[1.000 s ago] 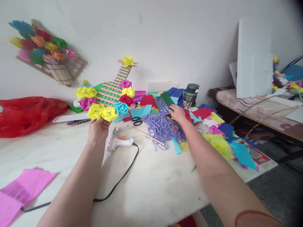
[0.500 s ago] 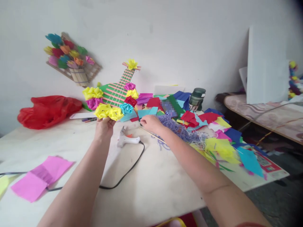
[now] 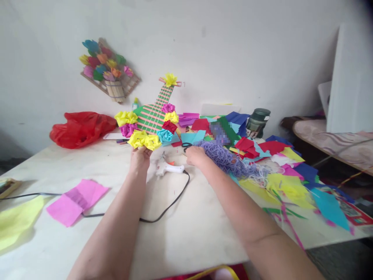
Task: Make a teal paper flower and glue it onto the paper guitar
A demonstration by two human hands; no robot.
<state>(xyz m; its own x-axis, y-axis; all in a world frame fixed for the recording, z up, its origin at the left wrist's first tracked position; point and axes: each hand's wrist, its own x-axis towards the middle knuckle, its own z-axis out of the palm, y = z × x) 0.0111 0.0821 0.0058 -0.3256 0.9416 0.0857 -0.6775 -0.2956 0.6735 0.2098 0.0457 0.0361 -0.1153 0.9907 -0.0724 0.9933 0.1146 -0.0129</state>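
Note:
My left hand grips the lower edge of a guitar-shaped craft, which leans upright near the wall. Its green body carries pale pink strips and white strings, with crepe-paper flowers in yellow, pink, red and blue round the edge. Over the table, my right hand has its fingers closed and pointing down, beside black-handled scissors and a tangle of purple yarn. What those fingers hold, if anything, is hidden. A white glue gun lies between my hands, its black cord curving toward me.
Coloured paper scraps cover the table's right side, with a dark green jar behind. At left are a red plastic bag, a pink sheet and a yellow sheet. A flower craft hangs on the wall.
The view has swung left, so everything sits farther right in it. My right hand has drawn back slightly, showing the scissors' handles; the thin stick beneath it is mostly out of sight.

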